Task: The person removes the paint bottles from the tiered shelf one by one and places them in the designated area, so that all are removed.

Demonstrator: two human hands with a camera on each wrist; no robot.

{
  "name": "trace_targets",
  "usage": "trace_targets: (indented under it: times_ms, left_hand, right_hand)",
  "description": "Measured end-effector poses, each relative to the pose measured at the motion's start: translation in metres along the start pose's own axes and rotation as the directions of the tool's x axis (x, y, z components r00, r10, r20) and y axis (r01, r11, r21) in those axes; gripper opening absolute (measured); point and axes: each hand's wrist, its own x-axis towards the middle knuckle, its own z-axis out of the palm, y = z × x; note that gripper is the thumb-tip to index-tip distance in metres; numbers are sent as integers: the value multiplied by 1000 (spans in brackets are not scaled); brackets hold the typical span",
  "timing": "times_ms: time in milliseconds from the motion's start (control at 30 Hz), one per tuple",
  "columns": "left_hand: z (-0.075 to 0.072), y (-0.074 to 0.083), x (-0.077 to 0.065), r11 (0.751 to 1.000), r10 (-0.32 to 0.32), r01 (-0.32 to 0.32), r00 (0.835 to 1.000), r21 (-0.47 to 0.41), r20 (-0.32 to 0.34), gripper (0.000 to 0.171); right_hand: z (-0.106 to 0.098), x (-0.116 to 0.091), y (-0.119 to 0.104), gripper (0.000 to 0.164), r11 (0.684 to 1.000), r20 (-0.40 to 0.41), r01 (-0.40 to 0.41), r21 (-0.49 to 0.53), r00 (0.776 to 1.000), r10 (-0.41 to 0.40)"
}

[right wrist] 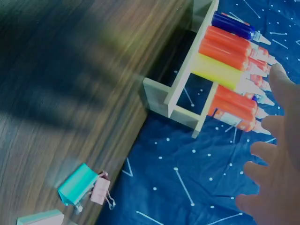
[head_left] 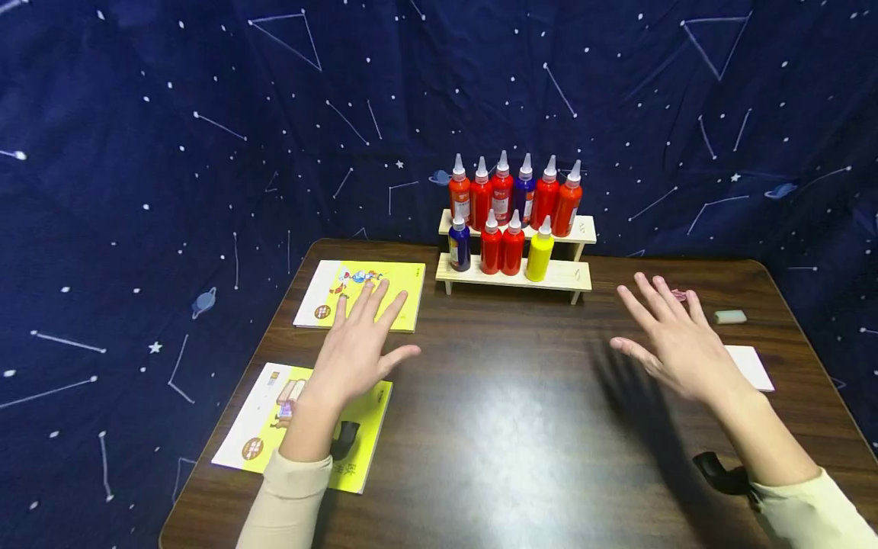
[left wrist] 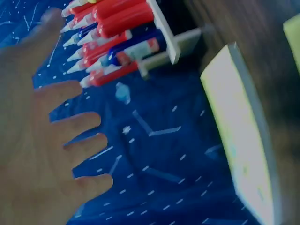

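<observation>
My left hand (head_left: pixel 357 347) hovers palm down with spread fingers over two yellow-and-white booklets, the far booklet (head_left: pixel 405 305) and the near booklet (head_left: pixel 370 427), and holds nothing. On the right, my right hand (head_left: pixel 679 347) is also raised above the table, fingers straight and apart, with nothing in it. Between and beyond the hands stands a two-step wooden rack (head_left: pixel 480 276). It bears several red bottles with pointed caps, such as one red bottle (head_left: pixel 490 252), plus a yellow bottle (head_left: pixel 539 258) and two dark blue ones, including the front blue bottle (head_left: pixel 459 248).
Around my right hand lie a pink binder clip (right wrist: pixel 100 190), a teal binder clip (right wrist: pixel 77 185), a pale block (head_left: pixel 730 316) and a white pad (head_left: pixel 751 367). The brown wooden table (head_left: pixel 494 427) meets a dark blue starry cloth (head_left: pixel 411 91) behind.
</observation>
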Motion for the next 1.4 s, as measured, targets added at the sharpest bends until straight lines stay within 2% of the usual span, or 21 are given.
trace_targets:
  times_ms: [100, 167, 233, 267, 300, 367, 400, 433, 467, 567, 600, 633, 667, 800, 867, 900, 1033, 1100, 1267, 1300, 1400]
  left_hand:
    - [10, -3, 12, 988, -43, 40, 999, -150, -22, 76]
    - [21, -4, 23, 949, -101, 90, 995, -304, -21, 70]
    - [32, -4, 35, 869, -171, 154, 985, -470, 8, 65]
    - [38, -4, 41, 814, -204, 190, 978, -549, 36, 63]
    - [43, -5, 48, 748, -231, 222, 971, -625, 69, 60]
    - [54, -6, 59, 640, -297, 295, 947, -709, 126, 58]
    - [59, -7, 65, 601, -327, 325, 934, -730, 147, 58]
    - [64, -9, 71, 569, -353, 349, 921, -744, 162, 57]
    - [70, -11, 77, 553, -377, 367, 911, -748, 169, 57]
    - [83, -13, 95, 544, -432, 402, 887, -737, 165, 58]
    - [88, -14, 101, 509, -448, 412, 877, -755, 176, 58]
    - [92, -13, 106, 469, -464, 427, 864, -773, 196, 57]
    - [96, -12, 110, 407, -483, 443, 847, -799, 223, 56]
    - [107, -7, 123, 94, -537, 473, 765, -876, 355, 48]
    - [111, -4, 129, -3, -550, 465, 739, -885, 390, 45]
    - [113, -3, 131, -32, -553, 460, 731, -887, 399, 44]
    - [116, -1, 140, -102, -586, 439, 699, -893, 411, 41]
    - [116, 1, 144, -105, -600, 437, 689, -893, 408, 38]
    - [117, 3, 153, -77, -619, 449, 678, -890, 395, 31]
    - [118, 3, 154, -81, -621, 450, 675, -889, 398, 30]
    - [119, 2, 156, -126, -621, 447, 660, -886, 422, 28]
  right_hand:
    - [1, 6, 3, 77, 997, -34, -4, 73, 999, 7]
    - [3, 12, 5, 76, 988, -57, -21, 151, 998, 30]
    - [8, 22, 8, 74, 968, -84, -39, 247, 995, 62]
    - [11, 27, 9, 73, 953, -96, -53, 297, 992, 84]
    - [14, 34, 9, 72, 936, -105, -68, 345, 988, 110]
    - [23, 49, 9, 68, 895, -112, -93, 437, 981, 156]
    - [27, 57, 9, 67, 874, -116, -100, 476, 978, 175]
    - [31, 65, 8, 65, 852, -121, -103, 513, 974, 191]
    - [35, 73, 6, 64, 829, -122, -107, 548, 971, 206]
    - [46, 95, 3, 62, 770, -136, -95, 631, 964, 230]
    - [48, 101, 1, 62, 748, -137, -91, 657, 962, 237]
    - [51, 107, -1, 62, 730, -133, -91, 678, 961, 243]
    - [55, 113, -3, 63, 714, -124, -97, 693, 960, 251]
    - [65, 132, -16, 66, 647, -90, -125, 752, 953, 289]
    - [69, 140, -22, 66, 629, -90, -135, 766, 946, 312]
    - [71, 143, -26, 66, 619, -92, -137, 773, 942, 323]
    - [75, 154, -35, 67, 612, -109, -148, 777, 926, 362]
    - [77, 158, -38, 67, 606, -114, -156, 780, 917, 383]
    - [80, 165, -40, 65, 587, -118, -171, 791, 899, 421]
    - [81, 165, -40, 64, 586, -118, -174, 791, 897, 426]
    - [83, 168, -40, 61, 578, -119, -181, 796, 889, 443]
